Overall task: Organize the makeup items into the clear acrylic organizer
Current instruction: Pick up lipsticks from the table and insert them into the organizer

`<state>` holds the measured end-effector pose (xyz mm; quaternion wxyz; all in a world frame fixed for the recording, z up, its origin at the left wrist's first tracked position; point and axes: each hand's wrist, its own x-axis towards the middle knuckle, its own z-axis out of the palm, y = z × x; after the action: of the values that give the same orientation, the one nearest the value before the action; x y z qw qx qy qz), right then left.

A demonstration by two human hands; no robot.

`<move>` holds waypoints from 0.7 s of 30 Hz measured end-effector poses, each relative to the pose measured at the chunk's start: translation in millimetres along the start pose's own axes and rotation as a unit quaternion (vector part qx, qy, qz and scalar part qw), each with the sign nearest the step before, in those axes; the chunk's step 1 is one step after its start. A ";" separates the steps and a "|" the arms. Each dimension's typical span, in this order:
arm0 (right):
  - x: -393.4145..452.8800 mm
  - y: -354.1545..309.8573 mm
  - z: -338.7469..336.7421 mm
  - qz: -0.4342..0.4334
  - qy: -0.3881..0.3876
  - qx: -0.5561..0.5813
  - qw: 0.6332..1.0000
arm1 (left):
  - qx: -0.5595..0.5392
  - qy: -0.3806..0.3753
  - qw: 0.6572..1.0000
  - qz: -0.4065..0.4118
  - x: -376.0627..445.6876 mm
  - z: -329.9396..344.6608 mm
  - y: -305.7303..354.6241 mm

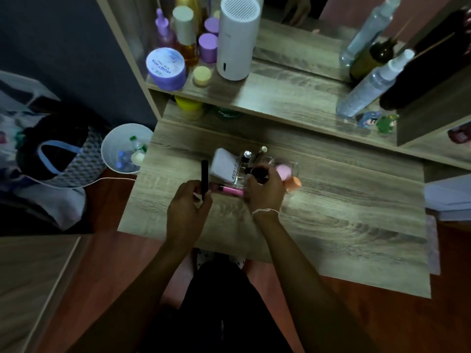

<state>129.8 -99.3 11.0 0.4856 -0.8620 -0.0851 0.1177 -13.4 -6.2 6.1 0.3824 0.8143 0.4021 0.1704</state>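
The clear acrylic organizer (293, 166) stands mid-table on the wooden vanity. A white tube (224, 167), a silver-capped item (246, 155) and a slim cream-capped stick (263, 150) stand in it, and a pink sponge (283, 171) sits at its right end. My left hand (188, 203) holds a thin black pencil (204, 178) upright, just left of the organizer. My right hand (265, 191) grips a dark bottle (257, 173) over the organizer's front. A pink lip gloss tube (230, 191) lies flat between my hands. An orange sponge (293, 184) rests beside my right hand.
A raised shelf behind holds a white cylindrical appliance (238, 38), a purple jar (165, 68), several bottles and two spray bottles (372, 85). A white bin (126, 149) with bottles stands left of the table, beside a bag (58, 159). My legs are under the front edge.
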 end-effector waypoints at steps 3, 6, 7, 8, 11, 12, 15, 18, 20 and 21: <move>2.1 -1.3 5.6 0.009 0.009 -0.001 1.000 | 0.003 -0.003 1.000 -0.014 -0.6 -1.5 -5.5; 4.1 -1.7 10.4 0.008 0.009 -0.010 1.000 | -0.003 -0.003 1.000 -0.020 -0.2 -2.7 -8.8; 4.8 -1.8 12.3 0.010 0.008 -0.016 1.000 | -0.005 -0.002 1.000 -0.020 0.3 -3.6 -9.9; 5.4 -1.5 14.1 0.011 0.009 -0.022 1.000 | -0.007 -0.001 1.000 -0.019 0.9 -4.3 -10.9; 6.5 -1.6 19.0 0.009 0.012 -0.042 0.999 | -0.011 0.004 1.000 -0.017 2.4 -5.9 -13.1; 6.6 -2.1 20.5 0.008 0.012 -0.046 0.999 | -0.015 0.006 1.000 -0.016 2.8 -6.2 -13.6; 6.1 -2.3 23.7 0.000 0.015 -0.049 0.999 | -0.014 0.007 1.000 -0.006 4.0 -6.5 -16.0; 7.0 -0.9 24.7 0.000 0.011 -0.056 0.998 | -0.009 0.010 1.000 0.003 4.9 -6.3 -18.0; 7.9 -0.1 25.1 0.002 0.006 -0.060 0.998 | -0.015 0.011 1.000 0.005 4.9 -6.3 -18.2; 8.3 0.1 25.4 0.005 0.005 -0.062 0.998 | -0.015 0.010 1.000 0.004 5.0 -6.2 -18.1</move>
<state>130.5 -76.4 -2.7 0.4313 -0.8913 -0.0860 0.1103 -23.4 7.7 -3.8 0.3900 0.8083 0.3997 0.1865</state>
